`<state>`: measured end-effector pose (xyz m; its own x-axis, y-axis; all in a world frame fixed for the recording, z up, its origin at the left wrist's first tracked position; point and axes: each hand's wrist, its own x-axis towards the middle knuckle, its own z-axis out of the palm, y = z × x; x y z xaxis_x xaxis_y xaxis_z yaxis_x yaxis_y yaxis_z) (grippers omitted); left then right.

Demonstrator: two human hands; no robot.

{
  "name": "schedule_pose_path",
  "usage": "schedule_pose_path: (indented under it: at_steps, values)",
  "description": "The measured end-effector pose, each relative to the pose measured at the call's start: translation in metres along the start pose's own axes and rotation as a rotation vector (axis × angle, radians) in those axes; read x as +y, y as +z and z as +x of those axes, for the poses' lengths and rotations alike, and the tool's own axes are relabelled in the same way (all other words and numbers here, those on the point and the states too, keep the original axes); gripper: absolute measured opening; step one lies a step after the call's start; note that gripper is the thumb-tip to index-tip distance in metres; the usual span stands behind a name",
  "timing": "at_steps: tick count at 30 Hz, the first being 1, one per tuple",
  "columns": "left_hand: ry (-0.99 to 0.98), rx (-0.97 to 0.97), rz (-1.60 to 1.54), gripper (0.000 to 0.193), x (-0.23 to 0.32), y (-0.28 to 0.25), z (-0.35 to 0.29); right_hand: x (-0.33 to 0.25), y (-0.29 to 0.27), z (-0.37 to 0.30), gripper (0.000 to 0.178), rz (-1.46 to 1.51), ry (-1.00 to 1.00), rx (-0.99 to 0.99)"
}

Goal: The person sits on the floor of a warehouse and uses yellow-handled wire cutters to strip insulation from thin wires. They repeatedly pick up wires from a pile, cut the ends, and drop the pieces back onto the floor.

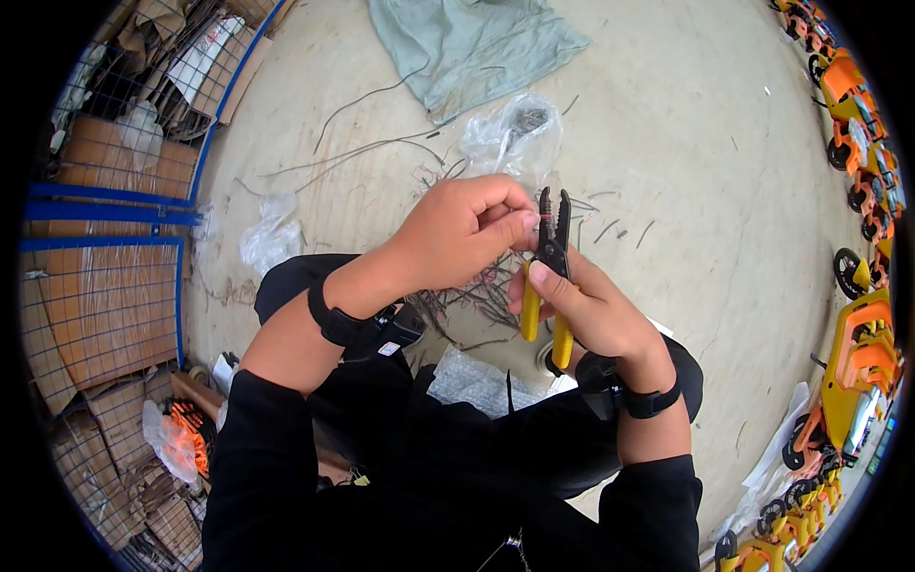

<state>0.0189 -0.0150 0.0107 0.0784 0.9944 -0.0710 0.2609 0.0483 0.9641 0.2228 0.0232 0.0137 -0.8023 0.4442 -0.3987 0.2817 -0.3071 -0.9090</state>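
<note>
My right hand (596, 300) is wrapped round the yellow handles of a pair of wire strippers (553, 250), whose black jaws point away from me and stand a little apart. Thumb and fingers of my left hand (467, 229) are pinched together right beside those jaws. A thin reddish wire (546, 218) shows between the left fingertips and the jaws; most of it is hidden by the fingers. Below both hands, a pile of short cut wires (481, 297), dark with some pinkish ends, lies on the floor.
Beyond my hands lie a clear plastic bag (510, 133) with dark bits and a grey-green sack (477, 48). Bubble wrap (472, 381) lies between my legs. A blue mesh cage (114, 205) holding cardboard stands at left; yellow-orange balance bikes (858, 353) line the right.
</note>
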Motion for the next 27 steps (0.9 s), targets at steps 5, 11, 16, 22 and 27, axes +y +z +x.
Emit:
schedule_pose_path:
  at_steps: [5,11,16,22,27]
  values:
    - [0.019,0.039,-0.011,0.011,0.0037,-0.0007,-0.0003,-0.0012,0.0024,0.0008,0.050,0.049,0.008,0.008]
    - [-0.012,0.050,0.026,0.012,0.0011,-0.0013,0.0007,0.0041,0.0034,0.0010,0.050,0.068,0.005,0.022]
    - [0.001,0.049,0.080,0.013,-0.0042,-0.0023,0.0011,0.0021,0.0040,0.0008,0.050,0.028,0.021,0.028]
    - [-0.013,0.043,0.065,0.012,-0.0045,-0.0010,0.0017,-0.0009,0.0020,-0.0008,0.042,-0.033,0.069,0.018]
    - [-0.033,0.040,0.045,0.011,-0.0038,0.0000,0.0015,-0.0018,0.0024,-0.0013,0.041,-0.065,0.076,0.027]
